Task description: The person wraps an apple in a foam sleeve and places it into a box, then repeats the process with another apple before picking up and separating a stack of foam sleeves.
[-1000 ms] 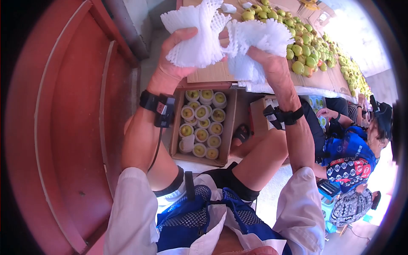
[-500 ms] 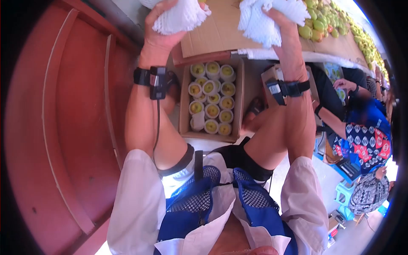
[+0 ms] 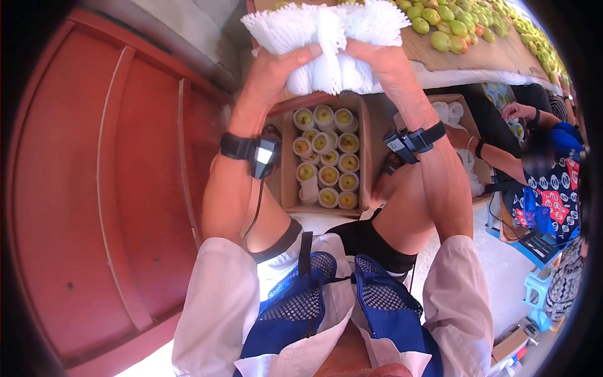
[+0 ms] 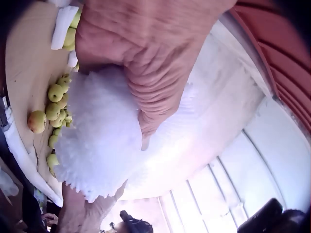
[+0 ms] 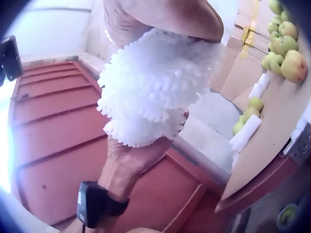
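White foam net sleeves (image 3: 330,38) are bunched together between both hands, high above the carton. My left hand (image 3: 273,72) grips the bundle's left side, its thumb (image 3: 304,55) lying across the front. From the other side my right hand (image 3: 383,60) grips the sleeves, thumb pointing inward. In the left wrist view the net's frilled edge (image 4: 87,179) spreads below the left hand (image 4: 146,63). The right wrist view shows the foam (image 5: 150,82) between the right hand (image 5: 165,17) above and the left hand below. Whatever is inside the foam is hidden.
Below stands a cardboard carton (image 3: 289,157) of foam-sleeved apples (image 3: 328,174). Loose green apples (image 3: 449,25) lie on the cardboard-covered table (image 3: 421,56). A second box (image 3: 480,169) holds white foam. A red panel (image 3: 94,207) rises at left; another person (image 3: 546,182) sits at right.
The hands, each with foam netting, first moved apart, then came together again, so the two pieces now meet in one bundle. The head view has shifted slightly.
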`<state>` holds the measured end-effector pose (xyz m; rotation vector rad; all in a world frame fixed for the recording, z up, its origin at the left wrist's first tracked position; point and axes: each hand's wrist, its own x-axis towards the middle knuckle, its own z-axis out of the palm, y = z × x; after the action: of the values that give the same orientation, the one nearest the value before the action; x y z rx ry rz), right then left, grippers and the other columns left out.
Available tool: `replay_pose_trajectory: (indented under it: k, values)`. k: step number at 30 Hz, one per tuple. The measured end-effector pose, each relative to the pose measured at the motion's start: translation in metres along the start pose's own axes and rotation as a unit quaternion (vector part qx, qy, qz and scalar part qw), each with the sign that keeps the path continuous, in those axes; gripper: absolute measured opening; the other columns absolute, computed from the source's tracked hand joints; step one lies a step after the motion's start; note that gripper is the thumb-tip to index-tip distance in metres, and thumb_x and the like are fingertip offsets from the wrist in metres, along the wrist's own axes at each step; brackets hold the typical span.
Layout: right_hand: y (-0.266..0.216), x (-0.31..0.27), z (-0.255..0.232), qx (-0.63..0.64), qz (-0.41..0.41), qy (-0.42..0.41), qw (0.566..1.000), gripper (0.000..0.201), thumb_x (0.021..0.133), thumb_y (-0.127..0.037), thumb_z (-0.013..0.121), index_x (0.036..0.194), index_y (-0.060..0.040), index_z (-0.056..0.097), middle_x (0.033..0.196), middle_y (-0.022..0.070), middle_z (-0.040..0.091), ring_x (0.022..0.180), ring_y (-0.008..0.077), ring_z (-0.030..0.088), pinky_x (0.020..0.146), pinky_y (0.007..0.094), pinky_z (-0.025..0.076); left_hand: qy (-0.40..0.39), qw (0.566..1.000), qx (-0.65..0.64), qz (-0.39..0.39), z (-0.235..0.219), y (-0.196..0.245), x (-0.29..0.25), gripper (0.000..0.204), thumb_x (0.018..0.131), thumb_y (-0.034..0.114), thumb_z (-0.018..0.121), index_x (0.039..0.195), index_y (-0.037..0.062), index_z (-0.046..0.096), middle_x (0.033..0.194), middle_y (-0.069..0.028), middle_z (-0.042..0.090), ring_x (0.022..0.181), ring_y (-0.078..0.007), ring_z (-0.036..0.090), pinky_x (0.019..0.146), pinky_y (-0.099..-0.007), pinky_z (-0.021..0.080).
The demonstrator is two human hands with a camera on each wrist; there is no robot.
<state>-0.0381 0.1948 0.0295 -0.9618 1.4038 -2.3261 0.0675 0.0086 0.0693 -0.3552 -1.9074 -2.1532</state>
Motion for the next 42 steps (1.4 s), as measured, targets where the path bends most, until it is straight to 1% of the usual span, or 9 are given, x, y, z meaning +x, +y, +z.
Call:
replay_pose_trajectory:
  k: [5, 8, 11, 17, 19, 22, 29, 35, 42]
  values:
    - [-0.002, -0.011, 0.015, -0.062, -0.038, 0.006, 0.997, 0.035, 0.083, -0.013, 0.076, 0.114, -0.0009, 0.066, 0.106, 0.0034, 0.071, 0.097, 0.0131, 0.065, 0.085, 0.0293, 0.054, -0.002, 0.995, 0.100, -0.018, 0.021, 0.013, -0.021, 0.069, 0.087, 0.024, 0.079, 0.142, -0.0020, 0.046, 0.132, -0.0114, 0.058, 0.121, -0.0216, 0.057, 0.101, -0.0358, 0.048]
    - [0.002, -0.018, 0.021, -0.130, -0.064, 0.052, 0.988, 0.037, 0.081, -0.012, 0.076, 0.115, -0.0003, 0.066, 0.105, 0.0036, 0.070, 0.096, 0.0128, 0.065, 0.084, 0.0299, 0.053, 0.012, 0.989, 0.142, -0.028, 0.026, 0.001, -0.023, 0.069, 0.087, 0.023, 0.078, 0.142, -0.0016, 0.046, 0.133, -0.0107, 0.058, 0.121, -0.0205, 0.057, 0.101, -0.0351, 0.047]
    - [-0.008, -0.027, 0.022, -0.169, -0.030, 0.026, 0.985, 0.040, 0.085, -0.009, 0.075, 0.122, -0.0005, 0.062, 0.112, 0.0049, 0.068, 0.101, 0.0125, 0.063, 0.089, 0.0304, 0.053, 0.002, 0.986, 0.158, -0.047, 0.031, 0.000, -0.027, 0.067, 0.087, 0.019, 0.077, 0.142, -0.0015, 0.046, 0.131, -0.0104, 0.059, 0.120, -0.0203, 0.058, 0.101, -0.0353, 0.047]
    - [-0.025, -0.032, 0.017, -0.015, 0.036, -0.077, 0.996, 0.045, 0.086, -0.015, 0.076, 0.125, 0.0007, 0.061, 0.111, 0.0060, 0.068, 0.101, 0.0129, 0.064, 0.089, 0.0303, 0.053, -0.006, 0.995, 0.003, -0.104, 0.024, 0.017, -0.036, 0.065, 0.086, 0.014, 0.072, 0.143, -0.0024, 0.044, 0.131, -0.0125, 0.059, 0.121, -0.0233, 0.059, 0.102, -0.0370, 0.049]
    - [-0.025, -0.032, 0.018, 0.044, 0.044, -0.066, 0.996, 0.046, 0.087, -0.016, 0.076, 0.126, 0.0016, 0.061, 0.111, 0.0066, 0.069, 0.102, 0.0135, 0.065, 0.088, 0.0301, 0.054, 0.019, 0.986, -0.076, -0.145, 0.030, 0.023, -0.037, 0.070, 0.084, 0.013, 0.073, 0.144, -0.0023, 0.041, 0.134, -0.0137, 0.056, 0.123, -0.0248, 0.058, 0.102, -0.0381, 0.050]
    - [-0.024, -0.026, 0.012, 0.086, 0.072, -0.070, 0.991, 0.046, 0.088, -0.018, 0.075, 0.126, 0.0024, 0.060, 0.113, 0.0074, 0.068, 0.103, 0.0142, 0.066, 0.088, 0.0297, 0.055, 0.037, 0.983, -0.140, -0.108, 0.035, 0.016, -0.034, 0.068, 0.085, 0.012, 0.071, 0.144, -0.0030, 0.041, 0.134, -0.0148, 0.057, 0.123, -0.0267, 0.059, 0.104, -0.0396, 0.051]
    - [-0.019, -0.023, 0.008, 0.169, 0.107, -0.052, 0.979, 0.044, 0.089, -0.019, 0.074, 0.126, 0.0014, 0.061, 0.113, 0.0082, 0.069, 0.100, 0.0136, 0.067, 0.087, 0.0291, 0.056, 0.063, 0.976, -0.168, -0.125, 0.037, 0.013, -0.034, 0.060, 0.086, 0.010, 0.070, 0.140, -0.0034, 0.046, 0.129, -0.0138, 0.060, 0.117, -0.0255, 0.063, 0.100, -0.0385, 0.053]
    - [-0.007, -0.020, 0.017, 0.107, 0.043, -0.045, 0.992, 0.042, 0.088, -0.019, 0.077, 0.123, 0.0001, 0.063, 0.113, 0.0079, 0.070, 0.100, 0.0153, 0.068, 0.087, 0.0313, 0.056, 0.133, 0.980, -0.102, -0.109, 0.026, -0.009, -0.024, 0.039, 0.088, 0.006, 0.068, 0.125, -0.0039, 0.061, 0.115, -0.0115, 0.069, 0.106, -0.0241, 0.068, 0.095, -0.0372, 0.054]
    - [-0.016, -0.028, 0.023, 0.102, -0.044, -0.101, 0.989, 0.043, 0.078, -0.016, 0.085, 0.115, -0.0020, 0.068, 0.106, 0.0054, 0.071, 0.100, 0.0142, 0.065, 0.091, 0.0306, 0.052, 0.161, 0.985, 0.033, -0.045, 0.027, -0.007, -0.031, 0.051, 0.089, 0.003, 0.069, 0.136, -0.0079, 0.052, 0.134, -0.0153, 0.060, 0.121, -0.0254, 0.061, 0.102, -0.0374, 0.049]
